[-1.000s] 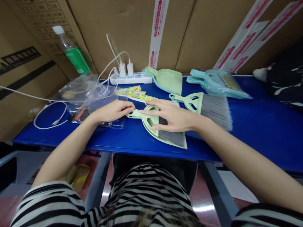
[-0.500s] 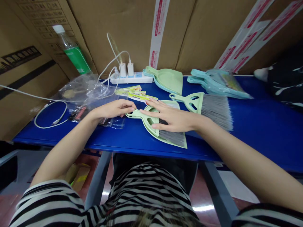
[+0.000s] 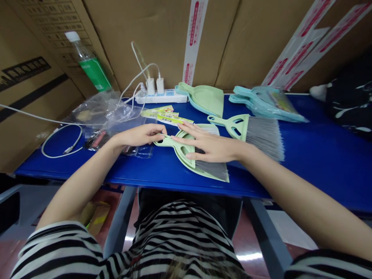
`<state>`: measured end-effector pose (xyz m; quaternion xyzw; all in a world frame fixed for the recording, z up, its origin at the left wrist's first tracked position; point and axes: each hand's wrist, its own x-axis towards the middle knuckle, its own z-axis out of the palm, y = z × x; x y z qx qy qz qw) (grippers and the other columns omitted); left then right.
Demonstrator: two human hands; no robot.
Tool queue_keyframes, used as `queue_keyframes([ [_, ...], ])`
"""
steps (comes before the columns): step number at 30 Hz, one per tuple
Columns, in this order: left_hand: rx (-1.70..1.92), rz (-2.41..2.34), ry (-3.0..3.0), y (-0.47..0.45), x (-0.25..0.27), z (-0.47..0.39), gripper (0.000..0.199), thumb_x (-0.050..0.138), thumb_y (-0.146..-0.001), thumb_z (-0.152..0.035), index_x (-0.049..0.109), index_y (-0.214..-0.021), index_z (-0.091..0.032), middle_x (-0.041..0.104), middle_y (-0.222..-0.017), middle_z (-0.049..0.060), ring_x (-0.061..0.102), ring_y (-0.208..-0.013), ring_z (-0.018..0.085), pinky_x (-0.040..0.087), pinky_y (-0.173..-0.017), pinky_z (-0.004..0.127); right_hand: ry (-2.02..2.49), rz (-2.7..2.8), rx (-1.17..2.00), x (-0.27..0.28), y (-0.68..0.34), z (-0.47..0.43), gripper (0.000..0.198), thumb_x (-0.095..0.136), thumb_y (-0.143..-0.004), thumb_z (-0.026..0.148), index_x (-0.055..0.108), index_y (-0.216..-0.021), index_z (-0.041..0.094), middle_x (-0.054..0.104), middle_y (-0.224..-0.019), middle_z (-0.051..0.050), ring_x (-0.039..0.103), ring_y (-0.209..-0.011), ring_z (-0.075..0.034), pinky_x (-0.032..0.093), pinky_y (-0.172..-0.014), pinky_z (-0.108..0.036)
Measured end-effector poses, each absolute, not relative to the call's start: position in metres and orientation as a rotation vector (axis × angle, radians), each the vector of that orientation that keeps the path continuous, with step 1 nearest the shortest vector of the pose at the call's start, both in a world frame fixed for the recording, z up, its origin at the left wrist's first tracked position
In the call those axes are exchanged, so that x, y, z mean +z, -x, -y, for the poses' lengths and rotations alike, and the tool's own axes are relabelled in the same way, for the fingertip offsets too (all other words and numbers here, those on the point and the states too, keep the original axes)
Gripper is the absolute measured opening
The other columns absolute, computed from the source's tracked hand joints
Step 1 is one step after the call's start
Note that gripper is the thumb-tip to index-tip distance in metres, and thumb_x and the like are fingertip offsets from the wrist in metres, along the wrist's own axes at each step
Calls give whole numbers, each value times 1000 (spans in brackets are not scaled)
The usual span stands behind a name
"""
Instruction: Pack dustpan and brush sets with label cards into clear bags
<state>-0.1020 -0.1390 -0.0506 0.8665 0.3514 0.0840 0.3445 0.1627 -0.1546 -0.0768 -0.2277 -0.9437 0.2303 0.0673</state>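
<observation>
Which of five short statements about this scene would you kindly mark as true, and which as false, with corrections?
1. The right hand is spread over the near brush. True.
2. The other hand is out of view. False: the left hand shows at the handle end of the near brush.
3. A white-capped bottle is to the left of the power strip. True.
4. Every brush here is red-bristled. False: the near brush and the loose brush to its right are grey-bristled.
5. Two white chargers are on the power strip. True.
</observation>
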Motion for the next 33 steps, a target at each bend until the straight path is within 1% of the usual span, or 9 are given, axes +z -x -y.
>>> queue_keyframes([
  [4,164,-928,-2298,104,-45,142,24,43,-91,-38,55,-84,-17,49,-71,-2,44,-65,12,38,-66,25,675,2834,630,-79,-161,153,65,39,-98,59,27,-156,33,4,-167,-4,-5,-150,-30,6,-120,-57],
  [9,89,-982,-2356,109,-38,146,26,41,-92,-38,55,-85,-17,52,-73,-1,46,-68,13,38,-69,25,760,2793,484,-86,-160,150,76,40,-93,67,30,-155,25,14,-165,-11,6,-151,-32,12,-120,-58],
  [13,32,-1017,-2404,113,-36,147,27,37,-94,-35,58,-89,-18,55,-75,-1,48,-69,13,38,-70,25,836,2701,296,-87,-159,145,62,36,-98,59,42,-150,26,36,-158,-11,28,-146,-32,25,-116,-61],
  [16,32,-1000,-2434,113,-37,147,29,36,-94,-35,58,-88,-18,55,-73,-1,49,-67,13,37,-70,25,933,2640,149,-78,-156,133,50,36,-100,43,53,-142,21,60,-136,-14,53,-127,-32,41,-105,-57],
  [18,53,-1019,-2451,112,-37,147,28,36,-94,-34,58,-87,-18,55,-72,-1,49,-65,12,37,-70,25,1035,2619,51,-69,-152,122,45,36,-99,34,59,-135,19,68,-122,-13,61,-114,-30,48,-97,-51],
  [22,81,-1097,-2471,110,-39,146,25,37,-94,-30,59,-86,-18,57,-71,-2,49,-64,12,37,-68,24,1257,2710,-64,-51,-138,96,32,49,-93,26,72,-113,17,72,-108,-13,64,-104,-30,50,-89,-44],
  [25,82,-1121,-2476,110,-40,146,25,38,-93,-29,60,-86,-18,58,-72,-2,50,-64,11,37,-68,23,1477,2750,8,-44,-122,79,24,59,-89,31,74,-101,17,74,-100,-13,67,-94,-29,52,-80,-41],
  [29,86,-1162,-2491,110,-42,145,25,38,-93,-28,60,-88,-18,59,-72,-2,50,-63,11,37,-67,23,1612,2787,87,-41,-104,67,28,73,-79,41,73,-93,16,73,-93,-11,67,-90,-27,51,-74,-35],
  [33,87,-1216,-2494,111,-43,144,26,37,-91,-29,61,-89,-18,61,-76,-1,53,-66,13,39,-68,24,1544,2833,145,-42,-95,58,30,73,-80,45,69,-73,16,67,-72,-5,66,-82,-22,49,-73,-32],
])
